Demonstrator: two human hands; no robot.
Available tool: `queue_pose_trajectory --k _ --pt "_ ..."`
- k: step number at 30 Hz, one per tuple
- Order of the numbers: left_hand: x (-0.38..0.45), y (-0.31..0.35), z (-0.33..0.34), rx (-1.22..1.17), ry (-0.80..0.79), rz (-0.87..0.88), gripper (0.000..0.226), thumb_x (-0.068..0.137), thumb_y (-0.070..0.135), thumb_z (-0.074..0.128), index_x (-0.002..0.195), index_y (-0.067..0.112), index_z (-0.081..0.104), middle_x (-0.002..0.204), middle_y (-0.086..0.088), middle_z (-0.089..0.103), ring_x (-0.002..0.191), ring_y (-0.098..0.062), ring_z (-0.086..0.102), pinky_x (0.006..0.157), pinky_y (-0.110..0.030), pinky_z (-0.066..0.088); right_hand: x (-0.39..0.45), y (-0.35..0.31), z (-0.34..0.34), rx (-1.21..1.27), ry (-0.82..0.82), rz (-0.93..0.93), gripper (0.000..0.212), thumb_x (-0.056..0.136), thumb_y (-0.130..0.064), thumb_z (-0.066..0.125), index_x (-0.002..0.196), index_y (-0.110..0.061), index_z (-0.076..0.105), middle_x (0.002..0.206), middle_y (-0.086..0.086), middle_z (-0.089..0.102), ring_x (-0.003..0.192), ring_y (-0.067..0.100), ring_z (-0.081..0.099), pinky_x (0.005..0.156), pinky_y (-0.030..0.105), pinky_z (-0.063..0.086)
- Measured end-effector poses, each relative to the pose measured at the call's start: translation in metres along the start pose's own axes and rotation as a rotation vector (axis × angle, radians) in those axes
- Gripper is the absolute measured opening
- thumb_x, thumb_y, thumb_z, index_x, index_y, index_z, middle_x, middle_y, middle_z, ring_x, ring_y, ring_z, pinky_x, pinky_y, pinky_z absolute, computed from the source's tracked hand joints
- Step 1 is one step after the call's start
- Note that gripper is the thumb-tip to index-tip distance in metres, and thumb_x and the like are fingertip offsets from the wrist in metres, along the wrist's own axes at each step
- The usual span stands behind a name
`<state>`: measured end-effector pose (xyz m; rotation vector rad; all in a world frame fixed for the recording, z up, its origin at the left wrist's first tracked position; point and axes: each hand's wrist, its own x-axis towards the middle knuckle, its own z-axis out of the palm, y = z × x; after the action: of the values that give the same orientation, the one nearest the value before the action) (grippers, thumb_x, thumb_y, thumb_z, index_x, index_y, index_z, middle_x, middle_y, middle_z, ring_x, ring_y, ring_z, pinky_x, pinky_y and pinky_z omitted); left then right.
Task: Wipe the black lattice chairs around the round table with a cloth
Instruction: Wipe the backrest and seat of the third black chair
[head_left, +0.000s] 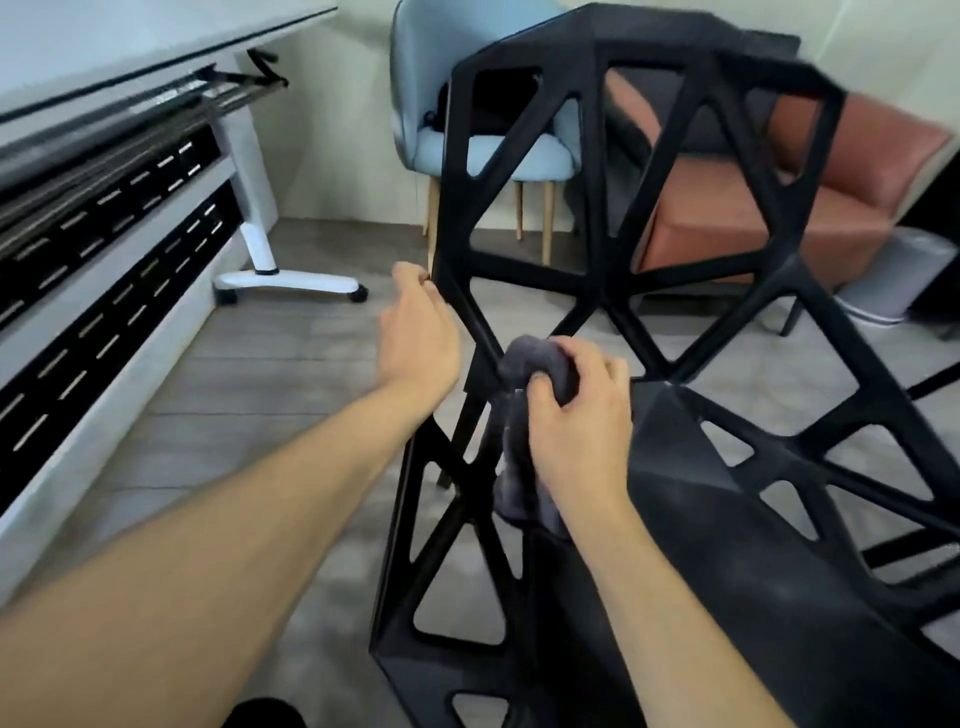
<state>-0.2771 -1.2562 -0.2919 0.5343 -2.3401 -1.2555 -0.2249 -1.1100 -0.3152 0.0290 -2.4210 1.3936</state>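
Observation:
A black lattice chair (670, 291) fills the right half of the view, its backrest of triangular openings facing me and its seat below. My right hand (576, 415) grips a bunched grey cloth (519, 452) against a strut where the backrest meets the seat; part of the cloth hangs down below the hand. My left hand (418, 332) holds the left edge of the backrest, fingers curled around the frame.
A white desk on wheeled legs (291, 280) stands at the left with a black slotted panel (104, 312) under it. Behind the lattice chair are a light blue chair (441, 140), a rust-brown armchair (852, 208) and a grey bin (893, 280). Grey wood floor lies between.

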Motion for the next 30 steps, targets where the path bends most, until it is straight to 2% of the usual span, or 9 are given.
queue_pose_trajectory --k 2,5,7,11,17,20,23,26,30 --pt "-0.004 0.003 -0.001 0.005 -0.007 0.022 0.015 0.105 0.035 0.022 0.104 0.027 0.036 0.092 -0.013 0.061 0.08 -0.042 0.062 0.073 -0.057 0.057 0.03 -0.003 0.013 -0.04 -0.003 -0.116 0.038 0.095 -0.024 0.06 0.129 -0.039 0.05 0.116 -0.007 0.055 0.099 0.015 0.059 0.084 0.035 0.049" --pt "-0.004 0.003 -0.002 0.06 -0.017 0.058 0.011 0.103 0.022 0.026 0.106 0.02 0.036 0.09 -0.014 0.062 0.083 -0.037 0.056 0.07 -0.045 0.044 0.06 -0.005 0.046 -0.126 0.026 -0.399 0.028 0.095 -0.023 0.063 0.122 -0.029 0.062 0.104 -0.002 0.053 0.084 0.021 0.059 0.071 0.044 0.054" --pt "-0.005 0.004 -0.004 0.076 -0.026 0.046 0.009 0.102 0.019 0.028 0.107 0.019 0.036 0.089 -0.012 0.06 0.082 -0.036 0.055 0.067 -0.043 0.039 0.072 -0.007 0.067 -0.12 0.031 -0.459 0.024 0.095 -0.022 0.063 0.119 -0.027 0.067 0.101 0.0 0.053 0.078 0.023 0.059 0.065 0.043 0.053" --pt "-0.005 0.003 -0.003 0.08 -0.022 0.045 0.012 0.104 0.02 0.029 0.112 0.019 0.038 0.087 -0.01 0.06 0.08 -0.034 0.055 0.067 -0.04 0.036 0.076 0.011 0.087 -0.158 0.032 -0.463 0.024 0.09 -0.017 0.063 0.114 -0.019 0.067 0.101 0.006 0.054 0.075 0.031 0.061 0.059 0.042 0.052" --pt "-0.004 0.001 0.0 0.114 -0.023 0.072 0.016 0.103 0.013 0.023 0.112 0.018 0.035 0.086 -0.009 0.058 0.076 -0.026 0.056 0.057 -0.037 0.035 0.056 0.083 0.064 -0.584 -0.161 -0.362 0.011 0.092 -0.011 0.057 0.103 -0.012 0.06 0.102 0.007 0.051 0.073 0.035 0.058 0.057 0.034 0.036" --pt "-0.004 0.003 0.001 0.13 -0.025 0.071 0.018 0.101 0.01 0.023 0.111 0.018 0.035 0.087 -0.008 0.058 0.071 -0.023 0.053 0.054 -0.035 0.032 0.063 0.069 0.055 -0.541 -0.18 -0.355 0.01 0.094 -0.012 0.053 0.1 -0.012 0.061 0.101 0.006 0.052 0.076 0.034 0.059 0.06 0.037 0.041" --pt "-0.004 0.002 -0.001 0.134 -0.016 0.06 0.015 0.101 0.014 0.026 0.113 0.018 0.035 0.091 -0.009 0.06 0.071 -0.024 0.051 0.056 -0.036 0.031 0.068 0.034 0.061 -0.364 -0.144 -0.466 0.016 0.097 -0.019 0.055 0.11 -0.015 0.063 0.102 0.006 0.051 0.077 0.033 0.059 0.066 0.043 0.049" --pt "-0.003 0.002 0.0 0.083 -0.003 0.072 0.014 0.103 0.018 0.026 0.111 0.016 0.038 0.085 -0.006 0.058 0.069 -0.019 0.05 0.053 -0.03 0.029 0.081 -0.001 0.074 -0.246 -0.038 -0.525 0.021 0.093 -0.014 0.056 0.111 -0.016 0.066 0.103 0.006 0.052 0.075 0.03 0.057 0.06 0.038 0.045" --pt "0.006 -0.004 0.003 0.073 0.002 0.077 0.014 0.104 0.017 0.024 0.108 0.016 0.037 0.082 -0.007 0.057 0.07 -0.023 0.053 0.053 -0.035 0.036 0.062 0.041 0.068 -0.43 -0.14 -0.394 0.014 0.094 -0.012 0.054 0.105 -0.014 0.062 0.101 0.007 0.05 0.075 0.034 0.058 0.061 0.04 0.046"
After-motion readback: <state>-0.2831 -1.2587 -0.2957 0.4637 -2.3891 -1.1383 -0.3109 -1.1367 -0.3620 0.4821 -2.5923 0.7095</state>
